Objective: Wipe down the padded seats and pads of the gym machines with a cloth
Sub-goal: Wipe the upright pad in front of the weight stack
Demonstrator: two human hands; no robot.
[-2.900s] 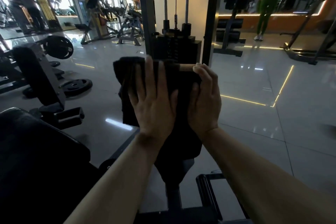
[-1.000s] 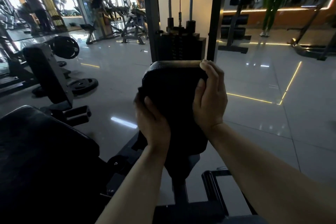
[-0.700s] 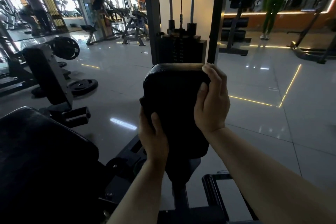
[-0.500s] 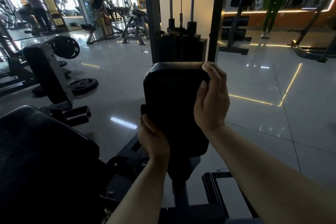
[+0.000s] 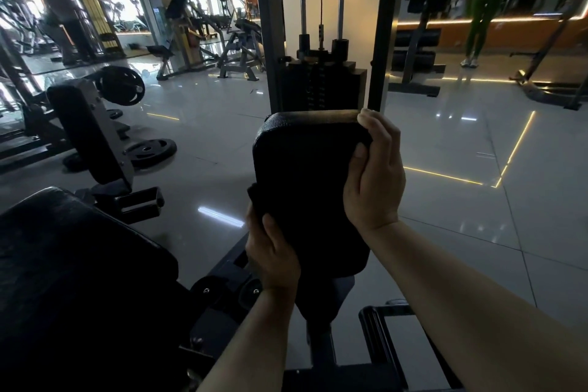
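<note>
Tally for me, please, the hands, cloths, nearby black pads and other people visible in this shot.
Hands: 2
Cloth: 1
Black pads: 3
Other people: 2
Total: 8

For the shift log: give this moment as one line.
left hand: grips cloth on pad left edge | right hand: grips pad's top right corner

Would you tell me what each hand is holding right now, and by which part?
The right hand grips the black pad at its upper right corner. The left hand holds a dark cloth against the pad's lower left edge.
</note>
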